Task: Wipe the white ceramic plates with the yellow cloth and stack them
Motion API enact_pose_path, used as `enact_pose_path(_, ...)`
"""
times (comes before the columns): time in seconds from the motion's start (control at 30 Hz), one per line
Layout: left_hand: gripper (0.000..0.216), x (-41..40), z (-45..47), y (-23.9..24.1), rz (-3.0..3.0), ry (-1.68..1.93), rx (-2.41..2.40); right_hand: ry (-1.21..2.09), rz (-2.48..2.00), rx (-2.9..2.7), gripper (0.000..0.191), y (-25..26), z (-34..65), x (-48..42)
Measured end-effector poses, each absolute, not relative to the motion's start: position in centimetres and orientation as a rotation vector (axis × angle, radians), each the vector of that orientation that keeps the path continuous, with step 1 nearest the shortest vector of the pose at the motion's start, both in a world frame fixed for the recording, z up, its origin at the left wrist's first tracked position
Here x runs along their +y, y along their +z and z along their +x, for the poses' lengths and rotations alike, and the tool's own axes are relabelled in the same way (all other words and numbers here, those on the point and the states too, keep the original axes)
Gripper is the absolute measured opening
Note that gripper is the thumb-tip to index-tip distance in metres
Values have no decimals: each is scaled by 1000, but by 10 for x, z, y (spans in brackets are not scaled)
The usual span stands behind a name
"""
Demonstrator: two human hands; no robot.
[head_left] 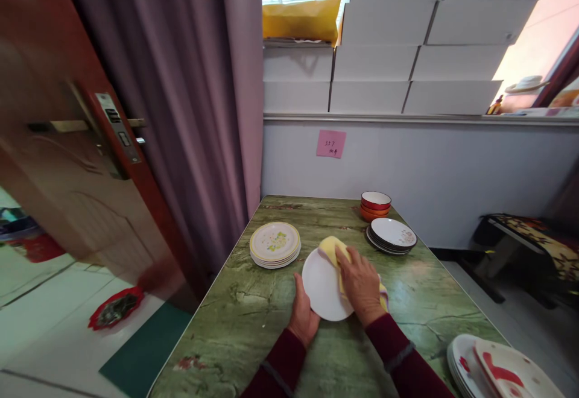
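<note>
A plain white plate (326, 292) is held above the middle of the table, its white face turned toward me. My left hand (303, 313) grips its lower left rim, thumb at the edge and fingers out of sight beneath. Over the plate's right side lies my right hand (359, 280), closed on a yellow cloth (332, 247) that is pressed against the plate. Part of the cloth hangs out past the plate's right edge. Just left of the plate stands a stack of cream plates (274, 242) with a yellow rim and a flower print.
Dark-rimmed white plates (392, 233) are stacked at the back right, in front of red and orange bowls (375, 202). More plates with red patterns (502, 371) sit at the near right corner of the green table (217, 331). A wooden door (90, 145) and a purple curtain (181, 84) border the left.
</note>
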State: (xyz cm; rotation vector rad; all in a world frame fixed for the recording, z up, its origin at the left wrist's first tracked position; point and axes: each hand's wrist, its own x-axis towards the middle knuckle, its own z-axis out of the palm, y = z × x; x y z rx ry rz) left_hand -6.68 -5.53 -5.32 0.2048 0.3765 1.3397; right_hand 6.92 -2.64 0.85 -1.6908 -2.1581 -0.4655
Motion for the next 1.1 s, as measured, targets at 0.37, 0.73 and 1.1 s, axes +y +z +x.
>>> enact_pose_path(0.37, 61, -59, -73, -40, 89, 1406, 580, 349, -1600, -1586, 44, 2, 124, -46)
enact_pose_path(0.73, 50, -67, -80, -1, 91, 1507, 736, 1387, -922, -825, 55, 6, 102, -18)
enact_pose_path(1.1, 48, -89, -102, 40, 96, 1554, 852, 1195, -996, -524, 48, -15, 99, -8)
